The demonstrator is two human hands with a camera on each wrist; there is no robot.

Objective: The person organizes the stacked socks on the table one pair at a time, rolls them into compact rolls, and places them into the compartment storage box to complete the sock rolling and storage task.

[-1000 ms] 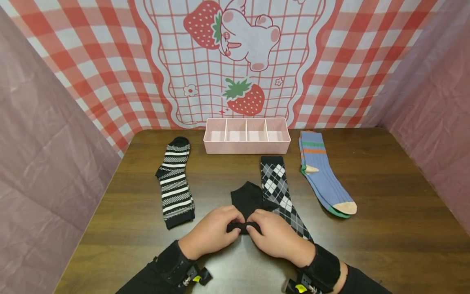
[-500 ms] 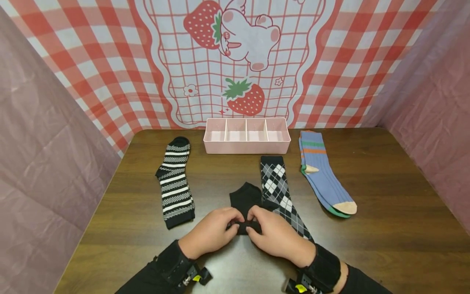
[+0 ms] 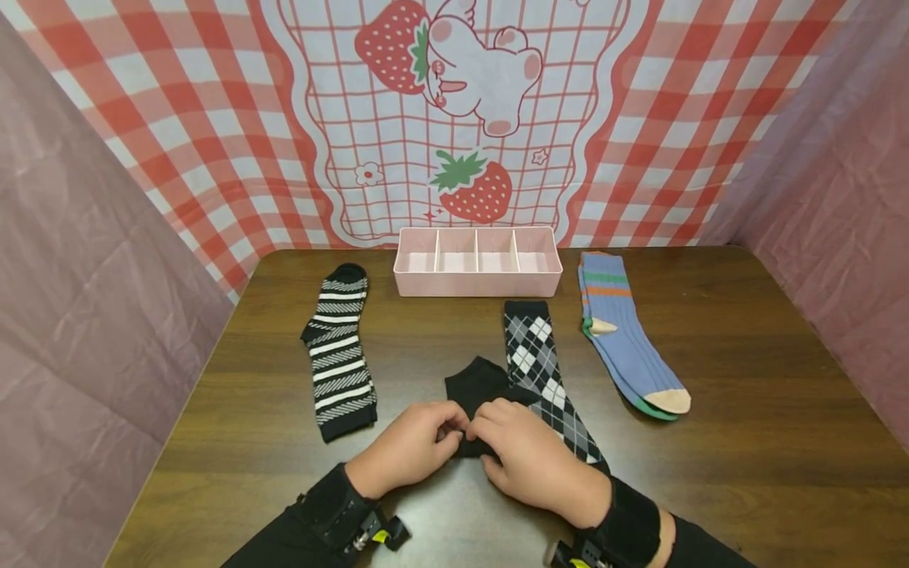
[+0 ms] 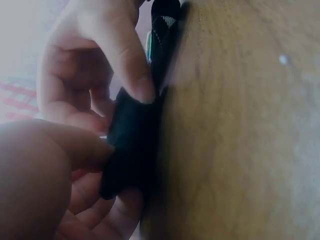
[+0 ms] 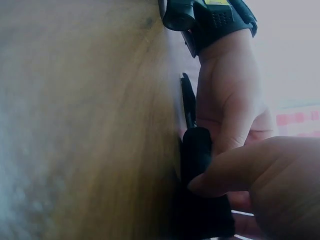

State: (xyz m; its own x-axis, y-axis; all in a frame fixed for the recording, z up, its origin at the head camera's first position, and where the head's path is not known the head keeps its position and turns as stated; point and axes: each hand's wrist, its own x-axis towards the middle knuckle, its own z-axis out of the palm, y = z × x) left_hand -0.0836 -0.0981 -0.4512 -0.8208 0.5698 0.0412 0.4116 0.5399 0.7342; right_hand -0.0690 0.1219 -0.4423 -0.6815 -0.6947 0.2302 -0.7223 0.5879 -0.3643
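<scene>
A plain black sock point(image 3: 477, 383), its near end rolled up, lies at the middle front of the table. My left hand point(image 3: 415, 446) pinches the left part of the roll between thumb and fingers. Beside it, my right hand point(image 3: 536, 461) has its fingers curled over the right part, with the fingertips of both hands close together. In the left wrist view the rolled black sock point(image 4: 132, 145) stands thick between both hands, low on the wood. From the right wrist view, the right thumb presses against the roll point(image 5: 197, 155). Most of the roll is hidden in the head view.
An argyle sock point(image 3: 536, 359) lies right beside the black one, partly behind my right forearm. Further right are blue socks point(image 3: 632, 339); a striped black-and-white sock point(image 3: 341, 355) lies left. A pink four-compartment box point(image 3: 477, 285) stands at the table's back edge.
The black sock's far end has drawn slightly toward me as its near end is rolled. My right fingers have shifted left over the roll, closer to the left fingertips.
</scene>
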